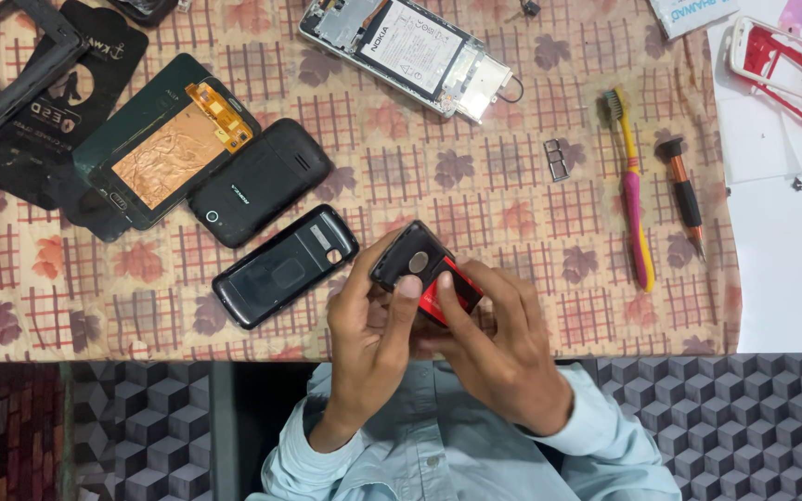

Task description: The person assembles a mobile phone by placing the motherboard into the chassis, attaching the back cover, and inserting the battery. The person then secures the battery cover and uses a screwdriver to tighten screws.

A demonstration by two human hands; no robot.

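Note:
Both my hands hold a small black and red phone (424,269) above the near edge of the table. My left hand (368,339) grips its left side, with the thumb pressed on the black back cover near a round metal spot. My right hand (498,348) wraps the red right side, its index finger lying across the red part. The phone's lower half is hidden by my fingers.
On the floral cloth (512,176) lie a black back cover (285,264), a black phone (257,181), an opened phone with copper foil (164,153), an opened phone with battery (410,51), a toothbrush (633,186), a screwdriver (684,195), a SIM tray (557,160) and a red-white frame (786,70).

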